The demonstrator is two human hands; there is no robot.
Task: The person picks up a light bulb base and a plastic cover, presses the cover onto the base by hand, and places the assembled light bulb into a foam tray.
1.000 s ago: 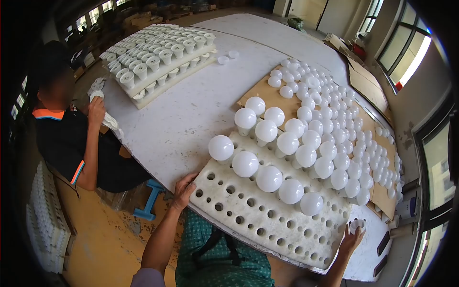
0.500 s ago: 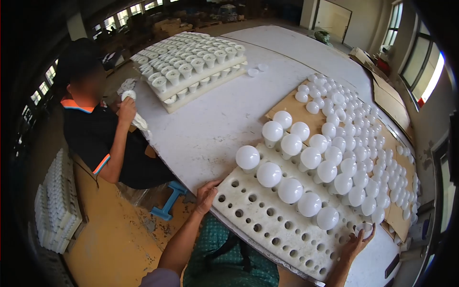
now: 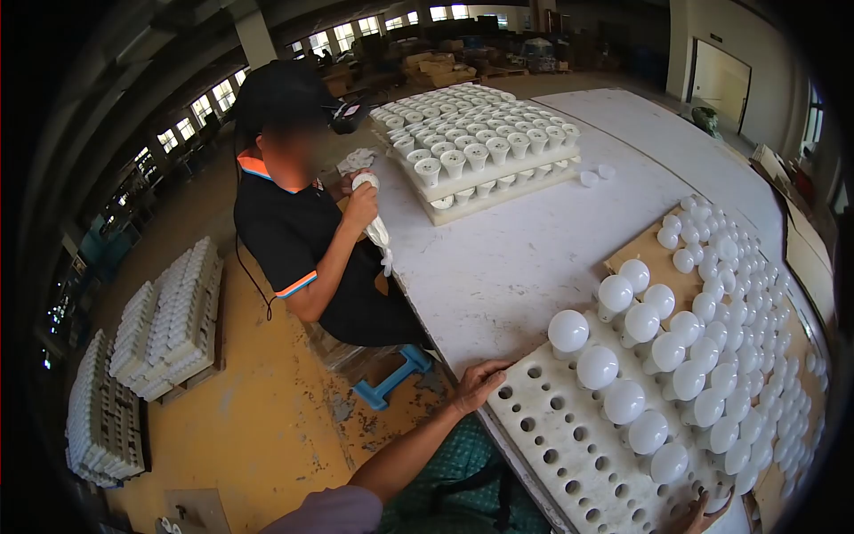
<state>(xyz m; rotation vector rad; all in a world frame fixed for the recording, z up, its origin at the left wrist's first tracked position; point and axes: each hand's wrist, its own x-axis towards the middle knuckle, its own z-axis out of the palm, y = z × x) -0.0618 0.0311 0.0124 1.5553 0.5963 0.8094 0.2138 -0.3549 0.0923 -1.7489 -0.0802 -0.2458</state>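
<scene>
My left hand (image 3: 480, 384) is closed around the near left corner of a white foam tray (image 3: 556, 423) pierced with rows of round holes. Low in the view and partly cut off by its edge, my right hand (image 3: 705, 513) is at the tray's other end. Its fingers curl around something pale and rounded that I cannot make out clearly. White light bulbs (image 3: 624, 401) stand dome-up in the tray's far rows, while the near rows of holes hold none.
Many more bulbs (image 3: 725, 258) cover brown cardboard (image 3: 654, 255) to the right. Stacked trays of white cup-shaped parts (image 3: 476, 158) stand at the back. Across the table corner, a co-worker (image 3: 307, 222) handles a white part. A blue stool (image 3: 391, 378) and loaded pallets (image 3: 169, 320) are on the floor.
The view has turned left, so everything sits further right and more floor pallets show. Both my hands stay at the tray's ends; my right hand is now partly out of frame.
</scene>
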